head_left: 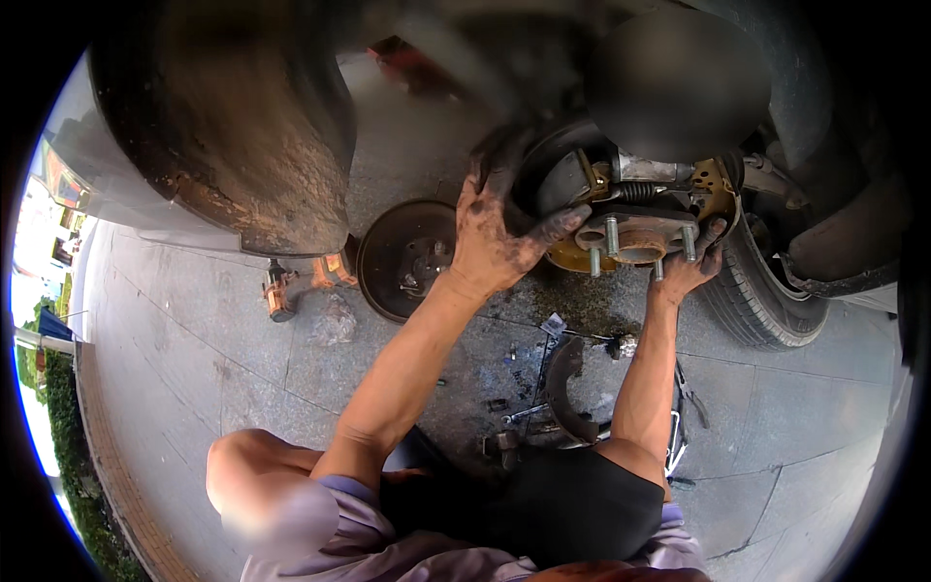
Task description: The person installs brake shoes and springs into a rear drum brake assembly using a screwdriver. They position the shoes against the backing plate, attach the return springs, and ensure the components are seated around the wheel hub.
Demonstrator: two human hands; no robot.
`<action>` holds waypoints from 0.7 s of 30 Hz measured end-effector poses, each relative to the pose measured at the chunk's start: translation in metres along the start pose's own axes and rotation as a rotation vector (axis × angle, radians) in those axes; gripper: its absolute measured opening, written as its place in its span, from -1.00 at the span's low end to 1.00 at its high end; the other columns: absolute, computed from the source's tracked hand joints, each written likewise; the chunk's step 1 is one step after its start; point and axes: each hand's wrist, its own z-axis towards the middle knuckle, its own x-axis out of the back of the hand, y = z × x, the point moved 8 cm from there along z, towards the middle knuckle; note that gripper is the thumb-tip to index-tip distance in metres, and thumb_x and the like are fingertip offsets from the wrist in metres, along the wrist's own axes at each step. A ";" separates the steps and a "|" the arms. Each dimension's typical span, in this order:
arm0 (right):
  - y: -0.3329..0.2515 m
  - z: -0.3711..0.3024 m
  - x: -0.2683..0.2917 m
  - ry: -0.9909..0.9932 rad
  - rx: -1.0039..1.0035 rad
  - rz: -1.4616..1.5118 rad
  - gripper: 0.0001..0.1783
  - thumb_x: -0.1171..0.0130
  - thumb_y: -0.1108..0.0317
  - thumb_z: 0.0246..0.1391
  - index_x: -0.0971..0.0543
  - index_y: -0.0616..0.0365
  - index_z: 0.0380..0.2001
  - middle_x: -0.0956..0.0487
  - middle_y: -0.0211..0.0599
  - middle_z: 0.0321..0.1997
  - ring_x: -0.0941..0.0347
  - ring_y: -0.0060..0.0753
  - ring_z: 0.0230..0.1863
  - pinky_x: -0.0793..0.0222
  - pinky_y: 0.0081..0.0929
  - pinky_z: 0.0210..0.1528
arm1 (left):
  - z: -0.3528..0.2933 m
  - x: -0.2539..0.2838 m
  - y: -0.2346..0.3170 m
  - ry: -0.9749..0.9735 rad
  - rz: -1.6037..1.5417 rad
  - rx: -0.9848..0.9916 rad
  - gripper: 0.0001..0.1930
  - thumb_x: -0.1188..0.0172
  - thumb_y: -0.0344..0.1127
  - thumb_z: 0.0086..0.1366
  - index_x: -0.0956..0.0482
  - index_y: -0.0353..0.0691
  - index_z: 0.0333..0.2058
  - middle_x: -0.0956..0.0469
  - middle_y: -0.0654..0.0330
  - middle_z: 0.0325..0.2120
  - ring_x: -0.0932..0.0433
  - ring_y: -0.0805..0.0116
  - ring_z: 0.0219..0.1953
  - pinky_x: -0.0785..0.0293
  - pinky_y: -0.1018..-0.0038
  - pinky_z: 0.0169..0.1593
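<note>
A drum brake assembly stands in front of me, with its rusty hub and wheel studs facing me. My left hand, black with grease, is closed round the dark brake shoe on the left side, thumb in front and fingers at its outer edge. At the lower right of the hub, my right hand has its fingers curled against the yellowish brake shoe; the hub partly hides its grip. Between the shoes sit a coil spring and a silvery cylinder.
A brake drum lies left of my forearm, near an orange-and-black power tool and a clear plastic bag. Below the hub are a loose brake shoe and scattered hand tools. A tyre lies at right; a muddy wheel-arch liner overhangs the left.
</note>
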 end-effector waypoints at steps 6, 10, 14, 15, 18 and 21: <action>0.018 0.000 0.006 -0.112 -0.178 -0.142 -0.21 0.07 -0.25 0.30 -0.58 0.47 -0.29 -0.62 0.05 -0.42 -0.48 -0.19 -0.39 -0.37 -0.27 -0.22 | -0.019 -0.038 -0.011 0.213 -0.083 0.218 0.06 -0.48 0.07 -0.01 -0.12 -0.40 0.31 -0.36 -0.21 0.10 -0.33 -0.15 0.14 -0.33 0.08 0.19; 0.027 0.004 0.012 -0.105 0.025 -0.273 -0.19 0.13 -0.28 0.30 -0.51 0.47 -0.15 -0.59 0.25 -0.32 -0.49 0.20 -0.30 -0.33 -0.09 -0.20 | -0.027 -0.040 -0.019 0.322 -0.106 0.273 -0.02 -0.49 -0.01 0.01 -0.19 -0.38 0.28 -0.43 -0.16 0.04 -0.37 -0.08 0.09 -0.34 0.12 0.15; 0.015 -0.004 0.010 -0.051 0.393 -0.627 -0.18 0.15 -0.26 0.30 -0.38 0.48 0.03 -0.52 0.46 -0.20 -0.40 0.50 -0.12 -0.27 0.06 -0.17 | -0.032 -0.044 -0.026 0.410 -0.145 0.322 -0.07 -0.52 -0.07 -0.02 -0.25 -0.36 0.25 -0.45 -0.11 0.01 -0.40 -0.05 0.05 -0.35 0.15 0.13; 0.013 -0.005 0.009 -0.053 0.415 -0.629 -0.18 0.16 -0.25 0.30 -0.36 0.48 0.06 -0.51 0.48 -0.19 -0.39 0.52 -0.10 -0.26 0.08 -0.16 | -0.030 -0.042 -0.024 0.415 -0.135 0.322 -0.07 -0.53 -0.08 -0.02 -0.26 -0.35 0.24 -0.45 -0.11 0.00 -0.41 -0.05 0.04 -0.36 0.15 0.12; 0.010 -0.005 0.007 -0.096 0.359 -0.595 -0.20 0.15 -0.21 0.29 -0.33 0.47 0.09 -0.46 0.51 -0.13 -0.37 0.54 -0.07 -0.25 0.11 -0.12 | -0.027 -0.036 -0.020 0.426 -0.103 0.334 -0.09 -0.54 -0.08 -0.04 -0.29 -0.34 0.22 -0.45 -0.10 -0.02 -0.44 -0.05 -0.01 -0.39 0.18 0.08; 0.025 0.003 0.014 -0.153 0.034 -0.450 -0.34 0.05 -0.07 0.26 -0.32 0.38 0.10 -0.30 0.49 0.06 -0.31 0.50 -0.03 -0.26 0.15 -0.03 | -0.024 -0.039 -0.019 0.430 -0.092 0.347 -0.12 -0.54 -0.07 -0.04 -0.32 -0.33 0.19 -0.45 -0.09 -0.03 -0.45 -0.05 -0.03 -0.40 0.19 0.06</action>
